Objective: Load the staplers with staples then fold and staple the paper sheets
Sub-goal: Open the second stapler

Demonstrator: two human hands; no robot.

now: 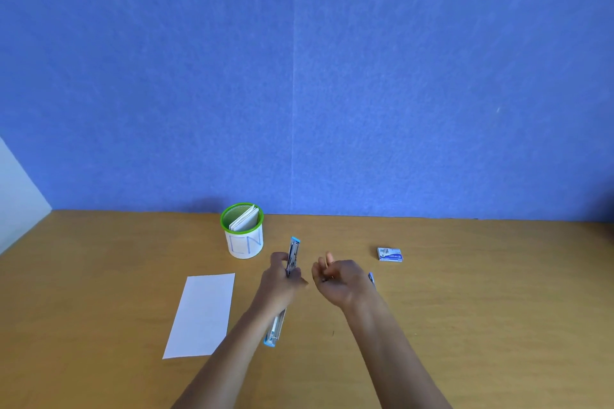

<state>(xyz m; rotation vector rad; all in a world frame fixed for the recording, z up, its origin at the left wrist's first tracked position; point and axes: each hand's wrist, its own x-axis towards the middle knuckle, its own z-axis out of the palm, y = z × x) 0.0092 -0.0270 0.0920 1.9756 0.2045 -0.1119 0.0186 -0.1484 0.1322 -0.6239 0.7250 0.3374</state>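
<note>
Holding an opened stapler [293, 254] over the surface [465, 309].
A paper sheet [202, 314] lies left; left hand [280, 279] fingers clamp the stapler's middle, hiding it; right hand [339, 279] fingers curl, contents unclear, mostly covering a second stapler [371, 278]; staple box [389, 254] at right.

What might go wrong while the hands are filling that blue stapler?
1. The stapler is swung wide open in the left hand; it might snap shut on a finger.
2. The right hand has curled fingers, perhaps around staples, though I cannot tell. Tiny staples could slip and scatter on the table.
3. The right wrist is close to a second stapler and might knock it.
</note>
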